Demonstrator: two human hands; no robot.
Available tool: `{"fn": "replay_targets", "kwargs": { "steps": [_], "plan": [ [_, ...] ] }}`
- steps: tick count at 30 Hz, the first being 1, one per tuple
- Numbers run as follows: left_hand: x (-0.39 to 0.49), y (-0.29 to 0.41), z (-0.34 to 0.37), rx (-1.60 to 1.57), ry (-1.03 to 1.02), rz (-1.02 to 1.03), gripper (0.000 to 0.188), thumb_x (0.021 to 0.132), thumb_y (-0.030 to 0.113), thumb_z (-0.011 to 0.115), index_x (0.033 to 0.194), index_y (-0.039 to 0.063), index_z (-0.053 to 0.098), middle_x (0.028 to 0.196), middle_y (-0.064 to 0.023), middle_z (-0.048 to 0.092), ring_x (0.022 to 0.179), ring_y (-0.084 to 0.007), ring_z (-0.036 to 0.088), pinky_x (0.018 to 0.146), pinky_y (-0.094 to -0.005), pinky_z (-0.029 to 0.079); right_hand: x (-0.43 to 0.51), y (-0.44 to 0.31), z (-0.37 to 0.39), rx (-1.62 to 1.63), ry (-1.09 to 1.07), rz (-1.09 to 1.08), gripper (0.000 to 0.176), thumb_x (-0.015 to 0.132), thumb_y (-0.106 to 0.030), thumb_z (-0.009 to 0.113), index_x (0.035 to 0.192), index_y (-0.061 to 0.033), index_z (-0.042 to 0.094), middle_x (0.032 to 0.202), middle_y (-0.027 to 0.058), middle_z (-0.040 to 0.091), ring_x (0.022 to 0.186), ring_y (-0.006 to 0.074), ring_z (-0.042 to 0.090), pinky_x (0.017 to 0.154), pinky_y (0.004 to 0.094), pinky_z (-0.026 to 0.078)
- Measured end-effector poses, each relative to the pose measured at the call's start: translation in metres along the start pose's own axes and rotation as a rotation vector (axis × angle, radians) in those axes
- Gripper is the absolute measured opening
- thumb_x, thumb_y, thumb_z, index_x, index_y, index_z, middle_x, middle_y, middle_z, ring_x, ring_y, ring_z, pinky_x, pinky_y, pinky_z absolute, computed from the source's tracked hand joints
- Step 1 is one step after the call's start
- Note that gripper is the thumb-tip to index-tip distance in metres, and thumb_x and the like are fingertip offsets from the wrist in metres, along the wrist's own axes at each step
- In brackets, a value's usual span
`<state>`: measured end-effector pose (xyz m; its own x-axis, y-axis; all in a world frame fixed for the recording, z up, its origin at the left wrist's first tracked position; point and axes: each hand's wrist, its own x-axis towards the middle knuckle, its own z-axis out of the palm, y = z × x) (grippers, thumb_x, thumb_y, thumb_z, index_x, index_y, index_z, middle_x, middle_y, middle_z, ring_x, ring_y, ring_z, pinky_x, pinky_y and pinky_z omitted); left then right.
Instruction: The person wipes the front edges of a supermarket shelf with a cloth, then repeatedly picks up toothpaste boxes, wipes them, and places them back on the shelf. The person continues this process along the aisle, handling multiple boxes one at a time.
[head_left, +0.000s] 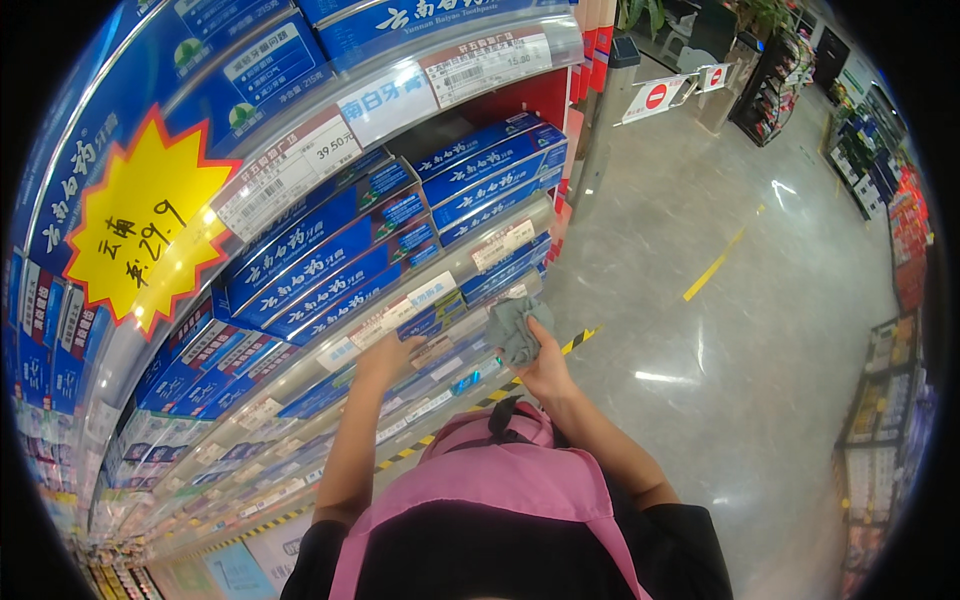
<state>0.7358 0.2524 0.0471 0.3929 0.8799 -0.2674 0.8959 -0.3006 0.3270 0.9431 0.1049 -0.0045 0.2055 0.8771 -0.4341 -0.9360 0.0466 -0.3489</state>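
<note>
A crumpled grey-green cloth (516, 328) is bunched in my right hand (541, 366), in front of the shelf edge and over the aisle side. My left hand (388, 358) is at a lower shelf, close to a row of toothpaste boxes (429, 324) behind a clear label strip. Its fingertips are partly hidden, so whether it grips a box does not show. Above both hands, blue Yunnan Baiyao toothpaste boxes (300, 255) lie stacked on their sides. Another stack of blue boxes (487, 176) lies to their right.
A yellow starburst price sign (150, 225) sticks out from the upper shelf edge (300, 161). Black-and-yellow tape (409, 452) marks the floor along the shelf base. Across the aisle floor (645, 322) stand more shelves (874, 405). Barrier gates (656, 97) with no-entry signs stand farther off.
</note>
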Motion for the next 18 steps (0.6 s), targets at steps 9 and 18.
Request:
{"fn": "replay_targets", "kwargs": {
  "steps": [9,18],
  "plan": [
    [0.018,-0.018,0.025,0.169,0.057,0.054,0.097,0.074,0.041,0.077,0.148,0.010,0.023,0.151,-0.0184,0.025,0.140,-0.0355,0.022,0.114,-0.0443,0.022,-0.005,-0.006,-0.009,-0.003,0.041,-0.018,0.032,0.096,-0.030,0.048,0.124,-0.0146,0.053,0.119,0.0018,0.062,0.107,0.0193,0.059,0.088,0.0410,0.048],
    [0.015,0.004,0.021,0.233,0.116,0.115,0.081,0.078,0.031,0.073,0.143,0.009,0.032,0.147,-0.0187,0.031,0.135,-0.0376,0.030,0.111,-0.0457,0.027,-0.014,-0.021,-0.015,0.026,0.156,-0.053,0.030,0.096,-0.030,0.048,0.122,-0.0157,0.055,0.118,0.0009,0.062,0.107,0.0182,0.059,0.087,0.0408,0.047]
  ]
}}
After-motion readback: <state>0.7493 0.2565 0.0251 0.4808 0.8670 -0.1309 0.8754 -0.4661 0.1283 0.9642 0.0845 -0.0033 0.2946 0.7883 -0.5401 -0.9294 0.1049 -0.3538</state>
